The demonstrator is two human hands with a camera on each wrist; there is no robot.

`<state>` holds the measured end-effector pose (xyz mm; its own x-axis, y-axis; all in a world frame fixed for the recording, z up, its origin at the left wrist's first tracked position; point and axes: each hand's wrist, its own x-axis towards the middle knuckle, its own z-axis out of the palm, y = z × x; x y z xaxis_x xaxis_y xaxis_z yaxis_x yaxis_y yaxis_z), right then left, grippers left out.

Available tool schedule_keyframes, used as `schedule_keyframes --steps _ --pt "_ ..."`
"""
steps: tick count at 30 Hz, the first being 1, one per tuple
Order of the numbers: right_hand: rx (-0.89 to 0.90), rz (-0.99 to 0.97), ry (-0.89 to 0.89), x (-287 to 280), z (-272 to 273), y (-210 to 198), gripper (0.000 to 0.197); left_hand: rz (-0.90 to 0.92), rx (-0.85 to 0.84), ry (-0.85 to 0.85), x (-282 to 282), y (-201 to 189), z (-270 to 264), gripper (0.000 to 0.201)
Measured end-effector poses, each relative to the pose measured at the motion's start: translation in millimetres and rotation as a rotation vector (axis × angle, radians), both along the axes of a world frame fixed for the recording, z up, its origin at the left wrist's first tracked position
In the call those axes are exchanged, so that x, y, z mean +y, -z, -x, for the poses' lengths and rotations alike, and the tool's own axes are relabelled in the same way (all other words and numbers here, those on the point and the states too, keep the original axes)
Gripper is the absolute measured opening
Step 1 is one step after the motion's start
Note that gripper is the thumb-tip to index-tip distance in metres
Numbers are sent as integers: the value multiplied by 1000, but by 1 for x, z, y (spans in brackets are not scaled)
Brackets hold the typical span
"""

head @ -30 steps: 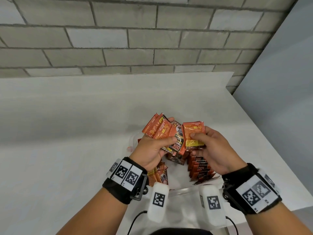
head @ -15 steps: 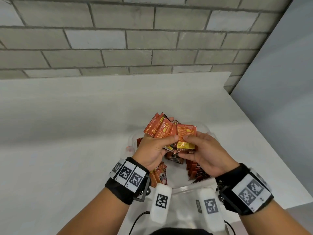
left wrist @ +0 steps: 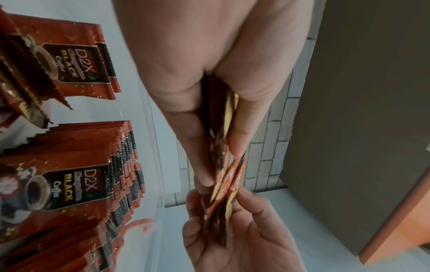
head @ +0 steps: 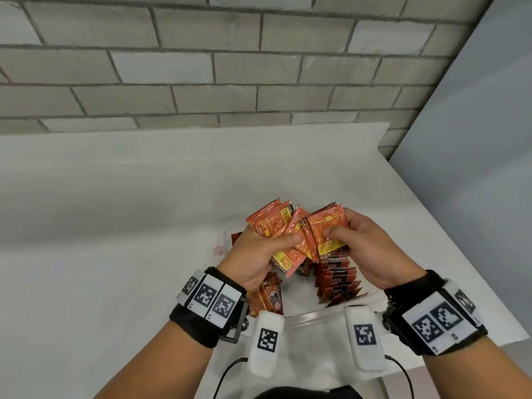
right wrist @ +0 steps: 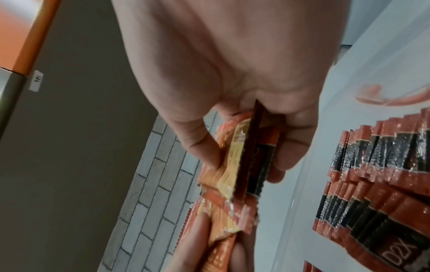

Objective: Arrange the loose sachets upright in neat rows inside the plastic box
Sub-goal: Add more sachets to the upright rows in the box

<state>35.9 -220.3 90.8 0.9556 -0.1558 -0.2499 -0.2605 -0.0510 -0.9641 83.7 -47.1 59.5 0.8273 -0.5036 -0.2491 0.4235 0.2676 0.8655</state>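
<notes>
Nearest, inside the plastic box (head: pixel 316 314), rows of sachets (head: pixel 336 280) already stand upright, printed "D2X Mangosteen BLACK Coffee". Above the box, the left hand (head: pixel 253 254) grips a fanned bundle of loose sachets (head: pixel 276 228), thumb clamped across it; the right hand (head: pixel 365 249) pinches a few more sachets (head: pixel 326 231) touching that bundle. The step looks like squaring the loose ones into one stack. Next they need aligned edges, then lowering beside the standing rows. The white counter (head: pixel 115 226) lies beyond the box.
</notes>
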Motion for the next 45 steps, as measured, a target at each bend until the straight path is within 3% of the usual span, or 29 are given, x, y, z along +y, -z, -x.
schedule_keyframes --steps 5,7,9,11,15,20,24,28,34,41,45 --pt "-25 90 -68 -1 1 -2 22 -34 -1 33 1 -1 2 36" --pt "-33 77 -70 -2 2 -2 22 12 38 45 2 -2 1 29" --pt "-43 12 -47 -5 2 -1 23 142 149 25 2 -3 1 15" --pt "-46 -75 -23 -5 3 0 24 252 213 -4 2 -4 3 17" --pt "-12 -228 11 1 4 4 22 294 167 -7 -1 -4 10 26" --pt "44 -343 4 8 7 10 22 243 130 -65 -1 -3 13 30" --pt "36 -320 13 10 9 11 22 143 41 -88 1 -3 16 22" --pt "-8 -301 64 11 9 10 25 190 53 -104 4 -4 13 19" --pt "55 -312 3 16 8 6 22 33 -44 -141 2 0 10 12" --pt "1 -291 85 18 6 10 26 169 118 -124 3 -7 5 15" --pt "4 -404 117 18 6 10 23 110 18 -95 3 -6 6 18"
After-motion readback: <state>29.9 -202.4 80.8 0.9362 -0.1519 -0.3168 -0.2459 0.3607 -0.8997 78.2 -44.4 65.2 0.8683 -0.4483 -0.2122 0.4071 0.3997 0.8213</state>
